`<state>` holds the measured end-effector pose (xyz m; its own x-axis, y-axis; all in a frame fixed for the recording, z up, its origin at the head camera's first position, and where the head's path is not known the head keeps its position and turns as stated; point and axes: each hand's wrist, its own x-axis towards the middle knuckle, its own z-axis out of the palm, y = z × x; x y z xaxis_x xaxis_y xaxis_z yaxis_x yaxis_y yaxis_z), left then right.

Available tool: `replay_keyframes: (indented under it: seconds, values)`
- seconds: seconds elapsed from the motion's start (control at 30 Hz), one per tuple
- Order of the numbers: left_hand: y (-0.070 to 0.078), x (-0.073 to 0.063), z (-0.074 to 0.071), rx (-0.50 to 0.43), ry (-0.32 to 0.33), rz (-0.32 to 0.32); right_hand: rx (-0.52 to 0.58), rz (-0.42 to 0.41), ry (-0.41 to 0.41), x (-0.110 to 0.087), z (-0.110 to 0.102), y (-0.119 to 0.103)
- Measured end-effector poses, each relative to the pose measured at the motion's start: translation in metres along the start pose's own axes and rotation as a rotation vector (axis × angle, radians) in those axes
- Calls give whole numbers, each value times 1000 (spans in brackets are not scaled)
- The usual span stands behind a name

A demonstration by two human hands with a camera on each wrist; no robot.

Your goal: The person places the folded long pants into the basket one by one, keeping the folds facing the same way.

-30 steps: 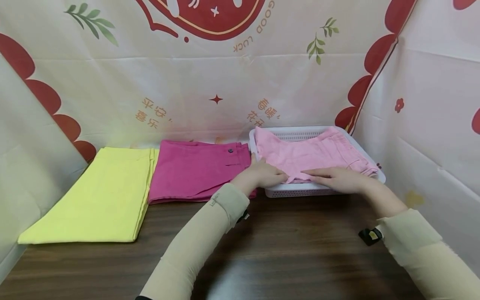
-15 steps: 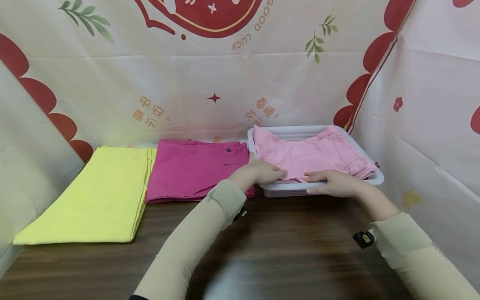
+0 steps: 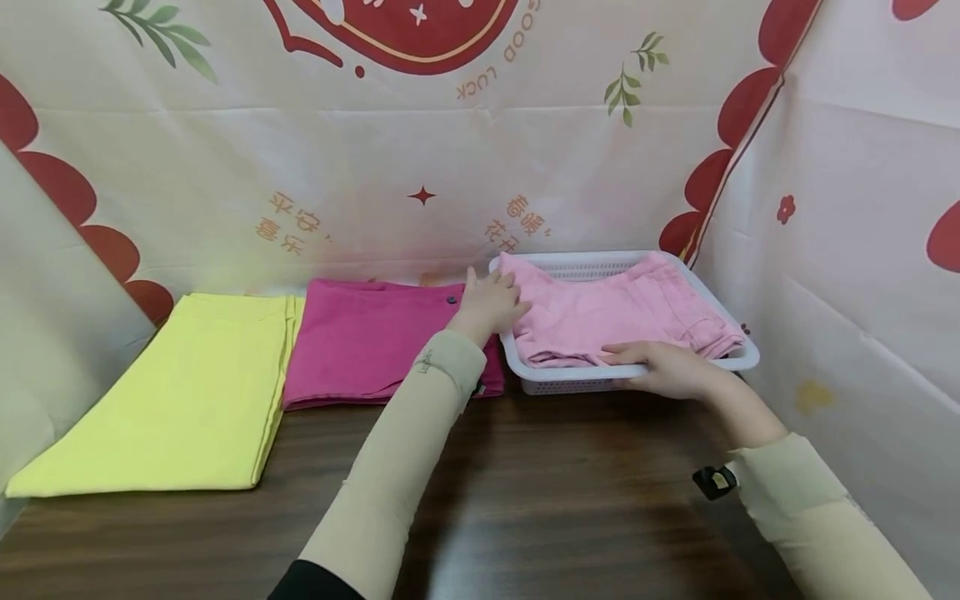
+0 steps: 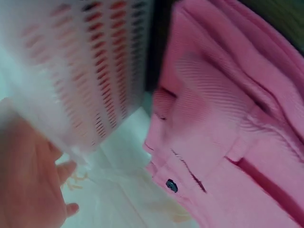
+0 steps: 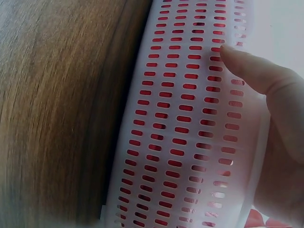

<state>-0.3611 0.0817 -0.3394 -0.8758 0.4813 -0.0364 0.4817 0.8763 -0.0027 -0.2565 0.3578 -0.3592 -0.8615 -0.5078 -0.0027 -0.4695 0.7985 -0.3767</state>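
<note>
A white perforated plastic basket [image 3: 562, 385] stands against the back cloth at right, holding folded light pink pants [image 3: 600, 308]. My right hand [image 3: 667, 371] grips its front rim: the fingers lie inside over the pants, and in the right wrist view the thumb [image 5: 251, 71] presses the outer wall [image 5: 175, 118]. At the basket's left rim is my left hand [image 3: 489, 307], fingers spread, over the edge of the folded magenta pants [image 3: 367, 342]. The left wrist view has that hand [image 4: 28, 175] beside the basket's wall [image 4: 99, 66]; whether it touches the rim, I cannot tell.
Folded yellow pants [image 3: 172, 392] lie at the left, alongside the magenta ones. Brown wood-grain tabletop [image 3: 570, 500] extends in front. Printed cloth [image 3: 360, 158] hangs behind and along both sides, close to the basket's back.
My left hand has left the front edge of the pink pants and moved back and left to the basket's left rim. The right thumb has dropped outside the front rim.
</note>
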Motion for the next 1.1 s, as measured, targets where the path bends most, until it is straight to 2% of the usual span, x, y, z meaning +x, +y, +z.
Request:
replay_keyframes:
  seconds: [0.17, 0.27, 0.43, 0.57, 0.73, 0.87, 0.97, 1.1]
  values:
    - [6, 6, 0, 82, 2, -103, -43, 12, 19, 3, -2, -1]
    - [12, 7, -3, 94, -8, -136, -56, 25, 26, 2, -3, -2]
    - [16, 10, -6, 75, -34, -144, -62, 24, 37, -2, -1, -2]
    - [16, 12, 0, 68, -29, -126, -59, 18, 48, -5, 1, -1]
    - [15, 12, 10, 7, 17, -135, -60, 2, 55, -6, 4, 1]
    - [14, 12, 12, -53, 52, -123, -63, 9, 62, -6, 4, 1]
    - [14, 13, 12, -43, 49, -118, -62, 8, 69, -6, 5, 0]
    - [16, 16, 12, 38, 28, -139, -62, -13, 75, -6, 5, -1]
